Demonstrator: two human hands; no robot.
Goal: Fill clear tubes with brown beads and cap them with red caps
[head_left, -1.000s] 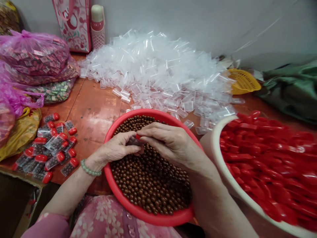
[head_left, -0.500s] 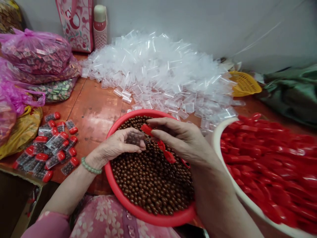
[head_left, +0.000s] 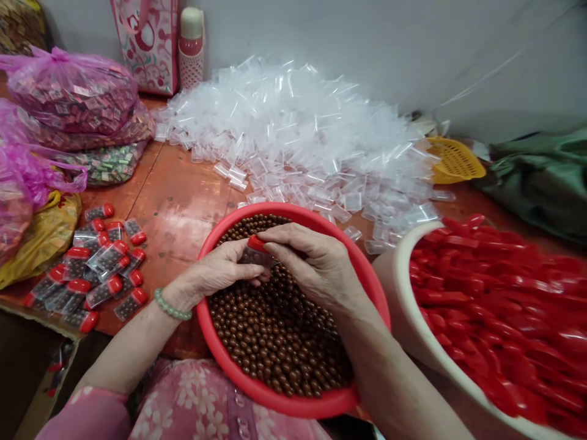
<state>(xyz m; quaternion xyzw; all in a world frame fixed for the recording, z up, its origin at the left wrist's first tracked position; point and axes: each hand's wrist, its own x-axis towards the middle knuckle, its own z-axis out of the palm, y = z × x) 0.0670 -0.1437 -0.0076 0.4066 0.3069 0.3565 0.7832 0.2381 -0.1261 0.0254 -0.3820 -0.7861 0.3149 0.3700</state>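
Over a red basin of small brown balls, my left hand grips a small clear plastic container. Dark balls inside show faintly through its wall. My right hand pinches a red cap between thumb and fingertips, at the container's top end. Whether the cap is fully seated cannot be seen. The right hand's other fingers curl out of sight underneath. On the table to the left lies a pile of filled containers with red caps.
A heap of clear empty containers covers the back of the table. To the right stands a white tub full of red caps. Pink bags, a flask, a yellow basket and a cardboard box surround the area.
My right hand has come left and brought the red cap onto the container's top. The other red pieces that dangled below that hand are now out of sight.
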